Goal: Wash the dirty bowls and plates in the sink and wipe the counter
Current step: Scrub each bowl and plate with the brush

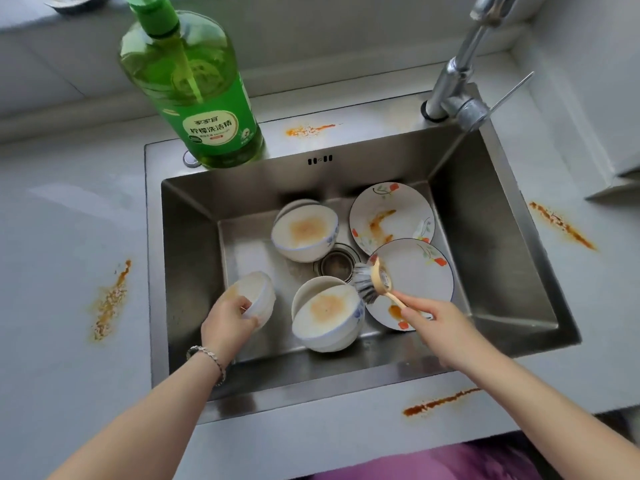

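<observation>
Gripping small bowl [256,297] in left hand [227,320]; pinching brush [375,280] in right hand [440,327] at bowl's three o'clock, aiming bristles toward nine.

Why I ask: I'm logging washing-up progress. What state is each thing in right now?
left hand: holds the small bowl by its rim.
small bowl: tilted, stained.
right hand: grips the brush handle.
brush: bristles near the front bowl stack.
front bowl stack: tilted, stained.
back bowl stack: tilted, stained.
back plate: smeared orange.
front plate: overlaps it, smeared.
faucet: no water seen.
detergent bottle: upright, partly full.
counter: orange smears.
</observation>
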`<state>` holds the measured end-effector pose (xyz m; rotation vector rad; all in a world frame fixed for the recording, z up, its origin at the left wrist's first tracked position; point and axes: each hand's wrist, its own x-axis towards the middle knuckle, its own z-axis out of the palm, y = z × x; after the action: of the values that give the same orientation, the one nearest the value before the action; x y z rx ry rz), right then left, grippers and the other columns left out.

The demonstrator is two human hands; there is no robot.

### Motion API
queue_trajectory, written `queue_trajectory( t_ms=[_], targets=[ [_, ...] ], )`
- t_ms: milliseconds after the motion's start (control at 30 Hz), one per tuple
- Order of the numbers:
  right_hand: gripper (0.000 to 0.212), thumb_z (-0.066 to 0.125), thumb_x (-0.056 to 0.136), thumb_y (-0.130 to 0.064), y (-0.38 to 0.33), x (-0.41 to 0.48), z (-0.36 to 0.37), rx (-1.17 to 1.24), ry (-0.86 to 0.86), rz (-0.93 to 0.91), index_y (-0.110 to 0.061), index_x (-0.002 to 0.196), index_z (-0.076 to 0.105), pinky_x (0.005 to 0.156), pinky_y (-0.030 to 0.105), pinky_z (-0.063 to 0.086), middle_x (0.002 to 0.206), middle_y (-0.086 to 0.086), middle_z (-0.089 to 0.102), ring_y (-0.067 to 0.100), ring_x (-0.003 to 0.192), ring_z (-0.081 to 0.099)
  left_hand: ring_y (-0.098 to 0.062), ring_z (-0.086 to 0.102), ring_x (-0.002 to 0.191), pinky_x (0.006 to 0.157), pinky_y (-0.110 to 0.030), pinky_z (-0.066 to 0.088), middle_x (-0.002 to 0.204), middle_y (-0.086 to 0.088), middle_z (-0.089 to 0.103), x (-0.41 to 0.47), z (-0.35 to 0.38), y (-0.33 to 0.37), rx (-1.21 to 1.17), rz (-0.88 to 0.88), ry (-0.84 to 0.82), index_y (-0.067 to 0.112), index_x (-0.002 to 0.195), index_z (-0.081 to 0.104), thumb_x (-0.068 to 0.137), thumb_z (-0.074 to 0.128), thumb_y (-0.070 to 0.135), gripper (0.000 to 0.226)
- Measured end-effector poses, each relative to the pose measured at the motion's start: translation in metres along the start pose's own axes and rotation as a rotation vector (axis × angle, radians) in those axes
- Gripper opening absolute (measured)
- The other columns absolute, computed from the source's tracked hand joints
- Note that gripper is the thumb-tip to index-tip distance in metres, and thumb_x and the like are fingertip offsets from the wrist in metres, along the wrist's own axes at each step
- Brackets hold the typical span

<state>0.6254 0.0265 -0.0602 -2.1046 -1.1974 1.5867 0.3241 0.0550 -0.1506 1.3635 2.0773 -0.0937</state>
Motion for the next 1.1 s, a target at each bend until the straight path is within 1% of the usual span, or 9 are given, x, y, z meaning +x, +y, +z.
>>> queue_trajectory(
  t_ms=[133,267,433,567,700,767,833,933,1100],
  targets=[
    [0.031,0.05,0.094,-0.02,0.001,-0.001,0.01,0.007,0.04,0.021,-0.035,0.12,0.059,0.04,0.005,0.035,0.103,0.006,0.064,-0.014,0.045,0.05,-0.029,0.055,0.09,0.07,-0.029,0.039,0.087,-0.002,0.059,0.012,0.011,-0.013,0.102,0.084,-0.061,0.024,0.081,0.06,0.08,0.062,0.022,0.003],
    [0.032,0.051,0.094,-0.02,0.007,-0.002,0.021,0.02,0.051,0.043,-0.033,0.122,0.059,0.064,0.003,0.037,0.11,-0.01,0.059,-0.001,0.089,0.052,-0.023,0.054,0.078,0.063,-0.027,0.036,0.075,0.002,0.059,0.02,0.02,-0.025,0.183,0.142,-0.226,0.024,0.071,0.056,0.081,0.065,0.027,0.014],
    [0.035,0.05,0.094,-0.01,0.016,-0.01,0.038,0.036,0.07,0.033,-0.026,0.124,0.057,0.054,-0.004,0.034,0.108,-0.011,0.059,-0.026,0.056,0.046,-0.013,0.054,0.075,0.062,-0.021,0.036,0.071,0.009,0.058,0.027,0.031,-0.042,0.204,0.243,-0.447,0.025,0.066,0.056,0.076,0.069,0.02,0.017],
    [0.036,0.05,0.093,-0.011,0.019,-0.013,0.044,0.055,0.087,0.014,-0.029,0.123,0.057,0.049,-0.001,0.033,0.093,-0.018,0.059,-0.024,0.048,0.043,-0.012,0.058,0.078,0.069,-0.017,0.042,0.075,0.009,0.061,0.031,0.044,-0.045,0.162,0.243,-0.541,0.021,0.079,0.064,0.072,0.073,0.013,0.014],
    [0.036,0.05,0.094,-0.014,0.016,-0.01,0.042,0.067,0.103,-0.023,-0.042,0.117,0.053,0.058,-0.004,0.036,0.091,-0.031,0.058,-0.017,0.075,0.052,-0.011,0.056,0.068,0.059,-0.019,0.039,0.072,0.005,0.059,0.029,0.045,-0.037,-0.061,0.1,-0.463,0.019,0.086,0.062,0.078,0.069,0.01,0.015],
    [0.035,0.05,0.094,-0.017,0.017,-0.008,0.038,0.075,0.09,-0.028,-0.046,0.113,0.052,0.056,-0.002,0.036,0.079,-0.035,0.057,-0.015,0.072,0.054,-0.015,0.057,0.074,0.061,-0.022,0.04,0.077,0.002,0.061,0.026,0.037,-0.026,-0.196,0.055,-0.393,0.017,0.091,0.063,0.08,0.068,0.012,0.013],
    [0.033,0.051,0.094,-0.019,0.021,-0.006,0.032,0.079,0.063,-0.024,-0.045,0.115,0.055,0.072,0.003,0.036,0.096,-0.028,0.059,-0.013,0.086,0.053,-0.016,0.059,0.083,0.07,-0.023,0.043,0.084,0.001,0.063,0.019,0.028,-0.012,-0.266,0.112,-0.287,0.016,0.093,0.064,0.082,0.065,0.011,0.012],
    [0.031,0.052,0.093,-0.022,0.032,-0.002,0.013,0.025,0.026,-0.005,-0.038,0.119,0.058,0.09,0.014,0.032,0.112,-0.026,0.052,-0.006,0.109,0.046,0.0,0.058,0.078,0.068,-0.005,0.04,0.082,0.015,0.062,0.002,0.015,0.024,-0.276,0.292,-0.157,0.024,0.092,0.063,0.085,0.061,0.013,0.013],
    [0.034,0.05,0.094,-0.029,0.052,0.006,-0.045,-0.12,0.058,0.041,-0.039,0.126,0.053,0.076,0.019,0.04,0.113,-0.016,0.056,-0.003,0.092,0.048,-0.01,0.062,0.089,0.084,-0.025,0.048,0.093,0.009,0.066,-0.005,0.029,0.113,-0.266,0.443,-0.269,0.019,0.104,0.066,0.085,0.059,0.013,0.021]
  ],
)
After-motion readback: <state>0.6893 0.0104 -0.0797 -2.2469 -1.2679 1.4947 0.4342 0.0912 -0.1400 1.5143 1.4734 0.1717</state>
